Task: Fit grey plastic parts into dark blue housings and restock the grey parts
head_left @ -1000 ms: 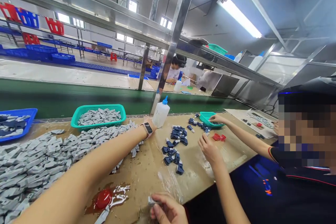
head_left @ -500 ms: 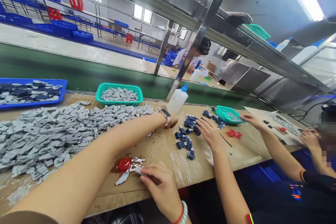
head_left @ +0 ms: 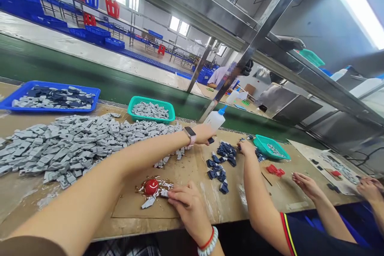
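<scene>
My left hand (head_left: 205,133), a watch on its wrist, reaches across in front of the white squeeze bottle (head_left: 215,118). A small dark blue plastic piece (head_left: 211,140) shows at its closed fingertips. Closer to me, my right hand (head_left: 189,207), with a beaded bracelet, pinches a small grey plastic piece (head_left: 165,193) just above the cardboard. Beside it lies another grey piece (head_left: 148,202). A red round cap (head_left: 151,187) sits in a wet, shiny puddle there. Dark blue pieces (head_left: 226,150) form a loose heap right of my left hand.
A large heap of grey pieces (head_left: 75,144) covers the left. Behind it stand a blue tray (head_left: 97,98) and a green basket (head_left: 173,114). A co-worker's hand (head_left: 247,147) reaches near the dark pieces; another green basket (head_left: 288,156) lies beyond. A metal post (head_left: 223,88) rises behind the bottle.
The view has shifted, so the table sits further right. A dark blue piece now shows at my left fingertips. The co-worker's near hand has moved to the far side of the dark heap.
</scene>
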Tool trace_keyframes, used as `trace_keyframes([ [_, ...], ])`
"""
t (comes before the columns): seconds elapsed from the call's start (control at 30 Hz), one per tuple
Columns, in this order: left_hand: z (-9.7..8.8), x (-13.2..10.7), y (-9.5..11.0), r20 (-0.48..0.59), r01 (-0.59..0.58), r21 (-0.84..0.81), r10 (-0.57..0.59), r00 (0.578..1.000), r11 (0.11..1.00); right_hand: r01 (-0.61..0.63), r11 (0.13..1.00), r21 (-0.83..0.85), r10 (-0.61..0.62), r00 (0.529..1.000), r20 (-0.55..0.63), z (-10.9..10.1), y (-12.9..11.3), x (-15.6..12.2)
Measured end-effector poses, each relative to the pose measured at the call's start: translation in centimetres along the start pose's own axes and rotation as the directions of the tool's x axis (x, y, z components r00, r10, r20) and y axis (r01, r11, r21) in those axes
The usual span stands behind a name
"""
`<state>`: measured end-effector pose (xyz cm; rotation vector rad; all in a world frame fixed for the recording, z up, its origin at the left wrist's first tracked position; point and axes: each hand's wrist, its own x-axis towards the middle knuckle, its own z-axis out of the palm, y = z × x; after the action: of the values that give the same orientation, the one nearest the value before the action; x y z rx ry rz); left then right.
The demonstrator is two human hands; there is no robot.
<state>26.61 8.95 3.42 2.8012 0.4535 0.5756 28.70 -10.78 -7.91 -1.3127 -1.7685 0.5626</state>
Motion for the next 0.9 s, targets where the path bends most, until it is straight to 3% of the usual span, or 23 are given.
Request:
trace_keyframes([
  [0.1,-4.3,-3.8,0.6,-0.023,-0.001,-0.05,-0.001,1.0,0.999,-0.165,0.929,0.33,0.215,0.969,-0.12,-0.7,-0.2,-0.1],
  [0.2,-7.9,-11.4,1.9,-0.121,0.064,-0.157,-0.083,0.989,0.986,-0.247,0.669,0.701,0.432,0.897,-0.096,-1.3,-0.9,0.2],
  [0.27,-8.5,-17.2,3.2,-0.155,0.182,-0.251,-0.225,0.962,0.951,-0.231,0.496,0.837,0.489,0.871,-0.049,-1.3,-1.8,0.4],
  [0.33,-7.4,-22.2,5.0,-0.155,0.348,-0.517,-0.485,0.861,0.782,-0.191,0.405,0.894,0.482,0.875,-0.031,-0.8,-2.9,0.6],
  [0.4,-5.5,-25.9,7.1,-0.108,0.44,-0.661,-0.658,0.746,0.608,-0.154,0.424,0.892,0.425,0.904,-0.045,0.0,-4.2,0.7],
  [0.47,-3.5,-27.8,9.3,-0.073,0.502,-0.71,-0.76,0.646,0.495,-0.12,0.531,0.839,0.357,0.929,-0.093,0.9,-5.6,0.6],
  [0.57,-1.5,-28.1,11.7,0.009,0.538,-0.764,-0.828,0.561,0.357,-0.02,0.735,0.677,0.213,0.956,-0.202,2.0,-7.5,0.4],
  [0.63,-0.9,-27.8,12.4,0.059,0.509,-0.808,-0.819,0.57,0.297,0.062,0.817,0.573,0.091,0.968,-0.234,2.4,-8.4,0.2],
  [0.73,-0.6,-27.8,12.6,0.053,0.46,-0.837,-0.794,0.606,0.296,0.126,0.854,0.505,-0.024,0.979,-0.203,2.9,-9.0,0.1],
  [0.9,-0.5,-27.8,12.6,0.022,0.43,-0.853,-0.803,0.596,0.296,0.098,0.895,0.434,-0.026,0.985,-0.169,3.6,-8.9,-0.1],
])
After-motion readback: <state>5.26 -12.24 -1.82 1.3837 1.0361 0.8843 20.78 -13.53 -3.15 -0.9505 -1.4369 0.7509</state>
